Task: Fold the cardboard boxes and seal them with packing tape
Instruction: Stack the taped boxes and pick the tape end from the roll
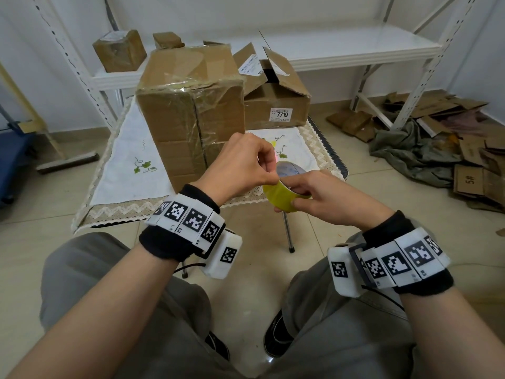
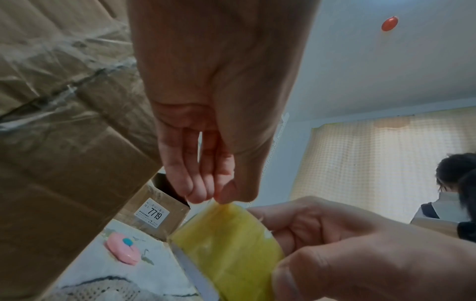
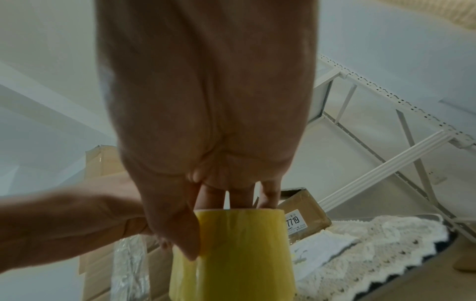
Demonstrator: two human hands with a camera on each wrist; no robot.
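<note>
**Hunting for the end of the tape**

The right hand (image 1: 322,198) is wrapped around a roll of yellow packing tape (image 1: 281,195), with fingers inside the hole and the thumb on the outside. That keeps the roll from turning. It is held up in the air in front of the small table (image 1: 120,170), not resting on anything.

The left hand (image 1: 240,165) has its fingers bunched together, and its fingertips (image 2: 206,195) pinch at the top edge of the roll. It looks like they are picking at the loose end of the tape, so a strip can be pulled off. I cannot tell if the end is free yet.

One tall taped box (image 1: 191,105) stands on the table, close to the hands, so the tape can go right onto it. Behind it sits one open box with a 7719 label (image 1: 276,110); its flaps stick up, so it likely needs closing next.

Two small boxes (image 1: 120,50) sit on the white shelf (image 1: 355,50). A pile of flat cardboard pieces (image 1: 442,132) lies on the floor, too jumbled to count. One pink thing (image 2: 123,250) lies on the tablecloth.
</note>
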